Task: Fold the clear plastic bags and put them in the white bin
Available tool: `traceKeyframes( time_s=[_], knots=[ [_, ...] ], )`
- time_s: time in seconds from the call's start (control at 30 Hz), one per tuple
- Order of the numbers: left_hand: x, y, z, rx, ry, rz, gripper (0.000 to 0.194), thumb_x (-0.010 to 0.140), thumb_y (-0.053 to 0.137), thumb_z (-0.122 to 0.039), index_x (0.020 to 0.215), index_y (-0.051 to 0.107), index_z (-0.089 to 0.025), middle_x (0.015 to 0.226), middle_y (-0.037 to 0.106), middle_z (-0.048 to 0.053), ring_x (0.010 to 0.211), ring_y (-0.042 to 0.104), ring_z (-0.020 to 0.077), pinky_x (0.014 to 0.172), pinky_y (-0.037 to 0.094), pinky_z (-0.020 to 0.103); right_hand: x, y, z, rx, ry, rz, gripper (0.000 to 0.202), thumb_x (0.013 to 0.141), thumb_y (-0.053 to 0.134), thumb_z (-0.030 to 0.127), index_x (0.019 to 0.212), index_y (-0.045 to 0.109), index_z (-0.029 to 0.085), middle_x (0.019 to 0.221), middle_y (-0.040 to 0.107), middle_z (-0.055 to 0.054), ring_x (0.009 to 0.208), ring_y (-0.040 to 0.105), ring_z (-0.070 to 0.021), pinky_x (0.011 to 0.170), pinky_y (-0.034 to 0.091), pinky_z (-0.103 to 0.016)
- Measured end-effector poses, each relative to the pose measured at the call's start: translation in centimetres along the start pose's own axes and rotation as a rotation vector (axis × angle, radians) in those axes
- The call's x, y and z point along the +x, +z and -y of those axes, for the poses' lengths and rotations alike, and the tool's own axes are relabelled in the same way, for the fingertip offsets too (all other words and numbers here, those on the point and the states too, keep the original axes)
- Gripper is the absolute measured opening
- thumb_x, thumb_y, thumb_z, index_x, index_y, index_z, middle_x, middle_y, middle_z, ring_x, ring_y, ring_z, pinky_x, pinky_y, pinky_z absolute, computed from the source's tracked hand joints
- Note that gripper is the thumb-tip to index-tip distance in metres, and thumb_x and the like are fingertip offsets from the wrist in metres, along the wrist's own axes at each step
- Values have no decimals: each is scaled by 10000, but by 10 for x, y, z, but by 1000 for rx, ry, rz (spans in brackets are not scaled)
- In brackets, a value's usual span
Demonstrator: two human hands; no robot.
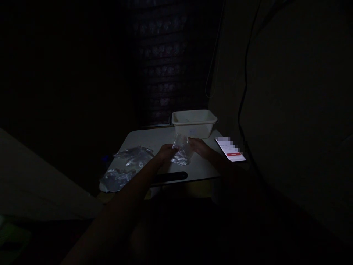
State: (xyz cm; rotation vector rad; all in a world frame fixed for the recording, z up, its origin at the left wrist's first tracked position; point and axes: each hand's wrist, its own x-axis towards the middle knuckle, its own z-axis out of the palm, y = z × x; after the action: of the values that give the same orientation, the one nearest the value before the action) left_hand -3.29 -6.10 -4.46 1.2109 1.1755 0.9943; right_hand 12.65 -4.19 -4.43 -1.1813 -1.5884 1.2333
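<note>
A clear plastic bag (182, 151) is held above the white table (160, 137), between my two hands. My left hand (166, 151) grips its left side, with the fingertips partly behind the plastic. At its upper right side, my right hand (198, 145) has its fingers closed on the edge of the bag. More crumpled clear plastic (138, 157) lies on the left part of the table, beside my left forearm. Whatever the held bag may contain cannot be made out in the dim light.
A white plastic basin (194, 129) stands at the back right of the table. A lit phone (231, 150) lies at the right edge. Near the front edge is a dark slot (171, 176). A dark cable (245, 92) runs down the right wall.
</note>
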Motion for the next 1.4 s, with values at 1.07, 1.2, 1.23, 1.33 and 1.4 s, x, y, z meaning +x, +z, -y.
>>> traceKeyframes(
  time_s=[1.07, 1.2, 1.23, 1.33, 1.4],
  knots=[
    [1, 4, -2, -171, -6, -12, 86, 565, 454, -95, 623, 502, -138, 440, 458, -49, 350, 412, 46, 361, 331, 161, -11, -5, 2, 522, 151, 134, 97, 549, 558, 124, 637, 540, 161, 526, 508, 46, 489, 465, -76, 534, 407, -257],
    [-3, 6, -8, -198, -52, -25, 124, 554, 431, -81, 638, 509, -129, 456, 475, -33, 363, 430, 53, 375, 345, 170, -10, -5, -1, 499, 100, 150, 120, 541, 527, 107, 638, 572, 161, 583, 560, 24, 519, 495, -82, 515, 399, -229],
    [-3, 6, -8, -184, -59, -31, 125, 549, 425, -74, 627, 505, -130, 453, 470, -33, 363, 428, 54, 378, 346, 172, -10, -5, -2, 485, 89, 149, 117, 537, 524, 110, 628, 579, 158, 574, 563, 23, 512, 496, -80, 502, 395, -220],
    [0, 5, -3, -93, -35, -75, 128, 537, 398, -51, 581, 486, -133, 449, 454, -37, 384, 435, 60, 410, 365, 185, -8, -6, -7, 378, 90, 103, 70, 536, 523, 136, 569, 584, 147, 490, 541, 27, 448, 471, -72, 463, 382, -208],
    [4, 4, 3, -41, -7, -108, 108, 551, 402, -58, 562, 476, -136, 459, 459, -34, 416, 455, 68, 454, 389, 200, -6, -9, -10, 250, 88, 80, 84, 538, 511, 127, 560, 591, 143, 469, 539, 25, 425, 462, -72, 456, 386, -213]
  ],
)
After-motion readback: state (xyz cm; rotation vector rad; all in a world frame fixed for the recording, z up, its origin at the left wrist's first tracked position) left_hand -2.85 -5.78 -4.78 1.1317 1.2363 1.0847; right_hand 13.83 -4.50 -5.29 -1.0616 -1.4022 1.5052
